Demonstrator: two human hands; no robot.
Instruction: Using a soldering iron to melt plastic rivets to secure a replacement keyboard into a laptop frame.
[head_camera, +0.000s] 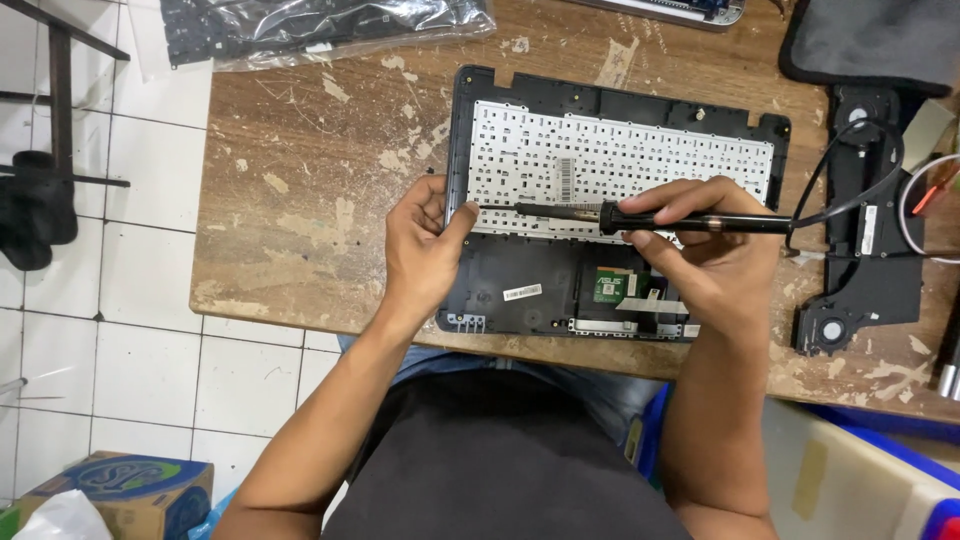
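Worn wooden table (300, 200), upturned laptop case (520, 290), bagged keyboard (320, 25), black speaker part (870, 260), grey pouch (880, 40)

Bright, even overhead light, soft shadows, sharp focus throughout, slight wide-angle bending at the edges

Worn wooden table (300, 240), paint-flecked and scratched, taken as landmark. At its far-left corner, overhanging: clear plastic bag (320, 30) with a dark keyboard inside. At its right end: black plastic speaker bracket (865, 250), and beyond that, at the far-right corner, a dark grey pouch (880, 40). Left of the table: white tiled floor (100, 300) and a black metal frame (50, 120). Below its near-left corner, on the floor: blue-printed cardboard box (120, 495). Under its near-right edge: blue bin (860, 470).
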